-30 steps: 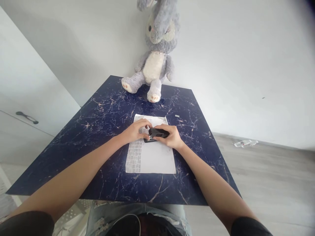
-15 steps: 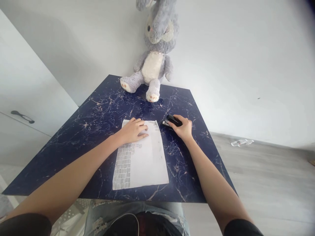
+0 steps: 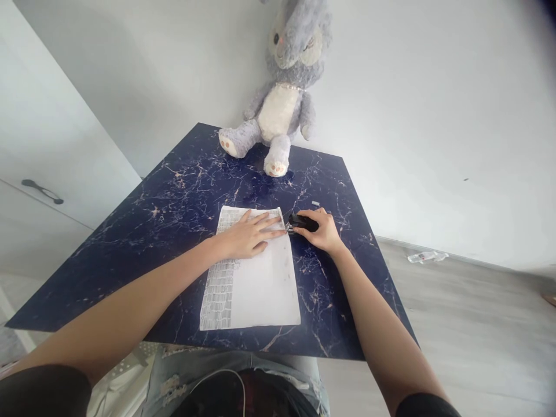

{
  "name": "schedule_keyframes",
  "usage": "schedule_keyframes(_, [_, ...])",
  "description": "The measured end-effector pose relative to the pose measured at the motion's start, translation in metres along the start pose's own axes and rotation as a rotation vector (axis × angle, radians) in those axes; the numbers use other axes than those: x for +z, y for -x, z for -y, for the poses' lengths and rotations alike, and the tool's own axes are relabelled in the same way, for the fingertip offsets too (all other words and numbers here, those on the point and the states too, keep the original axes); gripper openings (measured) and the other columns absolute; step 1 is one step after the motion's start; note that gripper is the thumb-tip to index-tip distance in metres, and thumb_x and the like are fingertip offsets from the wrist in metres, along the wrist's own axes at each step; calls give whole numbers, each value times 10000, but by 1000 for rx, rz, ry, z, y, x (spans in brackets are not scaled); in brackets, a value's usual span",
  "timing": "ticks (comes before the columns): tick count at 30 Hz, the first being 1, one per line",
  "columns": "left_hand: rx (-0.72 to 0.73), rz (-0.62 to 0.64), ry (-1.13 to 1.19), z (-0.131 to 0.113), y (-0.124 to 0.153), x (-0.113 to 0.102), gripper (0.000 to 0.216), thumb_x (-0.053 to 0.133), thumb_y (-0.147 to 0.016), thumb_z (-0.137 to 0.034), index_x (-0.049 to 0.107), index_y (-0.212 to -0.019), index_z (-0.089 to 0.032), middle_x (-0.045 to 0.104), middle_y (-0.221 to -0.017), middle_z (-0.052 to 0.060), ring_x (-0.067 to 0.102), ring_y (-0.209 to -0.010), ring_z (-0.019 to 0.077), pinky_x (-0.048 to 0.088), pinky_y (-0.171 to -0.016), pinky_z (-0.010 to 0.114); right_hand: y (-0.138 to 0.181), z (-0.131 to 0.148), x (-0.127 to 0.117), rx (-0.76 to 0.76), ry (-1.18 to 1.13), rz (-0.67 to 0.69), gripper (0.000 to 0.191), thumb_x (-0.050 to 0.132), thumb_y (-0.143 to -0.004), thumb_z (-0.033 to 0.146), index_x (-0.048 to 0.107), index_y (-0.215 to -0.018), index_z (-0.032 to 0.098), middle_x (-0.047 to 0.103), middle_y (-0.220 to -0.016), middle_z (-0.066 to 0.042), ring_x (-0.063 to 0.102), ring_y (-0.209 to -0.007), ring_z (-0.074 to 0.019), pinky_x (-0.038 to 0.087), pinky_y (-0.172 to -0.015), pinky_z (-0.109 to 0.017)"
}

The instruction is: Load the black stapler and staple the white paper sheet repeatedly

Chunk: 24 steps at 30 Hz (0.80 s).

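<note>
A white sheet of paper (image 3: 256,284) with print along its left and top edges lies on the dark blue marble-patterned table (image 3: 182,191). My left hand (image 3: 249,234) rests flat on the upper part of the sheet, fingers spread toward its top right corner. My right hand (image 3: 319,229) grips a black stapler (image 3: 300,222) just right of that corner, its metal mouth pointing at the paper's edge.
A grey and white plush rabbit (image 3: 282,98) sits at the table's far edge against the white wall. A tiny white scrap (image 3: 315,203) lies beyond the stapler. A white cabinet with a dark handle (image 3: 41,191) stands left. A clear plastic bottle (image 3: 423,256) lies on the floor right.
The stapler left the middle of the sheet, went out to the right, and now has come back to the paper's top right corner. My left hand flattened and spread on the sheet.
</note>
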<state>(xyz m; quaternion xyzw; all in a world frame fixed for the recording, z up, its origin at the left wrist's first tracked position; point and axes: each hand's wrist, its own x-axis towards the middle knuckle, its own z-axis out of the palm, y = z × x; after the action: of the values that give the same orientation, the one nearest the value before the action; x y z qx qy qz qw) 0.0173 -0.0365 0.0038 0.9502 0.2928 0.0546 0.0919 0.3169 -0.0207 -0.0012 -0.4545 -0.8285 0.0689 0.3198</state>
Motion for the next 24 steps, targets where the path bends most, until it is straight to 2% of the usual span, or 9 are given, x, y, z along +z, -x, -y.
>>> schedule_keyframes(7, [-6,3,-55,-13,-1,-3,668,452,-1016,-273,303,-1645,-443,184,-1762,20,286,-1566,396,212,-1213,709,0,5,-4,3,7,-22,264,779,-850,353,723,-1078,234,793,-1029,-60,721,-917,-269,497,-930,-448])
schedule_keyframes(10, [-21,5,-68,-19,-2,-4,671,497,-982,-299,361,-1625,-435,215,-1755,31,335,-1534,415,237,-1198,709,0,8,-6,-10,-19,24,264,777,-847,345,713,-1077,231,790,-1027,-53,722,-917,-262,495,-935,-437])
schedule_keyframes(12, [-26,7,-59,-21,-3,-3,667,511,-970,-313,386,-1614,-433,205,-1757,27,312,-1548,411,220,-1204,717,0,10,-8,-23,-32,77,265,766,-855,333,706,-1093,232,788,-1038,-52,723,-923,-260,495,-933,-426])
schedule_keyframes(16, [-21,35,-24,-20,-6,1,704,509,-968,-314,324,-1630,-467,130,-1769,-34,119,-1622,385,94,-1233,747,-1,17,-12,-35,-49,117,276,739,-891,376,693,-1119,227,780,-1051,-59,720,-933,-262,490,-916,-398])
schedule_keyframes(18, [-22,53,1,-19,-8,3,710,496,-986,-342,267,-1643,-483,82,-1771,-58,53,-1630,383,54,-1237,751,-3,24,-12,-11,-85,139,257,658,-965,434,694,-1110,225,776,-1031,-53,717,-908,-241,489,-873,-356])
schedule_keyframes(20, [-30,59,22,-20,-9,6,688,477,-1011,-398,238,-1651,-482,41,-1772,-59,28,-1630,388,33,-1239,749,-6,33,-8,60,-74,136,310,477,-1067,437,703,-1061,225,770,-992,-48,710,-867,-216,471,-818,-320])
schedule_keyframes(22, [-40,61,35,-21,-10,7,668,469,-1026,-446,240,-1653,-475,12,-1771,-53,16,-1629,393,15,-1241,744,-8,41,-1,145,43,90,435,331,-1114,388,707,-973,220,761,-933,-54,701,-845,-211,437,-805,-315])
schedule_keyframes(24, [-50,63,45,-22,-11,8,657,467,-1035,-466,241,-1652,-477,-11,-1770,-48,9,-1628,393,0,-1241,740,-9,48,6,205,202,39,478,302,-1118,347,694,-880,212,746,-871,-64,688,-822,-216,400,-810,-323])
